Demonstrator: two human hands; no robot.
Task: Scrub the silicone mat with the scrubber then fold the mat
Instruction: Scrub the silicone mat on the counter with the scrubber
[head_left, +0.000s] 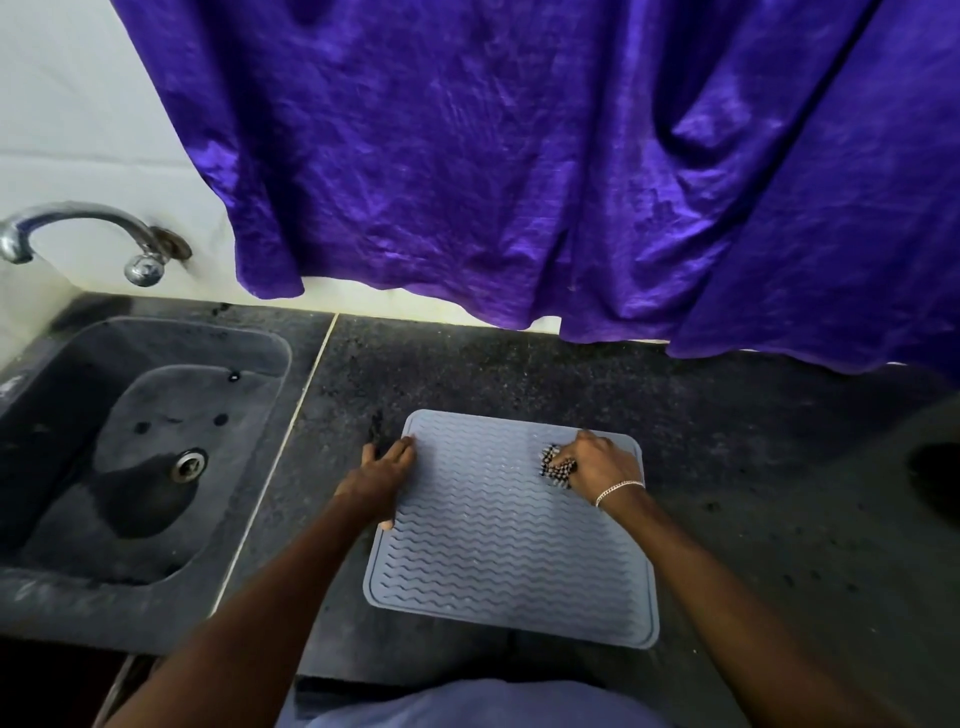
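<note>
- Grey-blue silicone mat, square with rounded corners and wavy ridges, lies flat on the dark speckled stone worktop, under both hands.
- The right hand has its grip clenched round a black-and-silver mesh scrubber, with the fingers curled over it. The scrubber pokes out on the left side of that grip and touches the mat near its far right corner.
- A silver chain bracelet sits on the wrist just behind that grip.
- The left hand has a released grip. Its fingers are nearly straight and lie flat, partly on the mat's left edge and partly on the worktop beside it, with the thumb on the edge nearer the body.
- The mat spans the gap between the two grips and runs on toward the person, ending near the worktop's front edge.
- Left of the left grip, past a pale joint line, a dark stone sink with a metal drain is set into the worktop, well apart from the mat.
- A chrome tap juts from the white wall above the sink.
- Beyond both grips hangs a crumpled purple cloth, its hem near the back of the worktop.
</note>
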